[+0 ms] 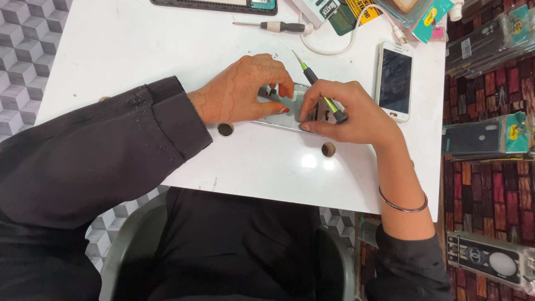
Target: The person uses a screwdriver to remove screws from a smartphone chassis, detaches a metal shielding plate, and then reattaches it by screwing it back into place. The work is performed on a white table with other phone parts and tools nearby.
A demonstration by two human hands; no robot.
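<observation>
On a white table lies an opened phone body, mostly covered by both hands. My left hand presses down on its left part, fingers curled over the top edge. My right hand rests on its right part and holds a small screwdriver with a green and black shaft, its tip pointing up and away from the phone. A metal bangle sits on my right wrist.
A white smartphone lies face up to the right. Two small round brown discs sit near the phone body. At the far edge lie another screwdriver, a white cable, a dark flat device and packets. Packaged phone cases hang at the right.
</observation>
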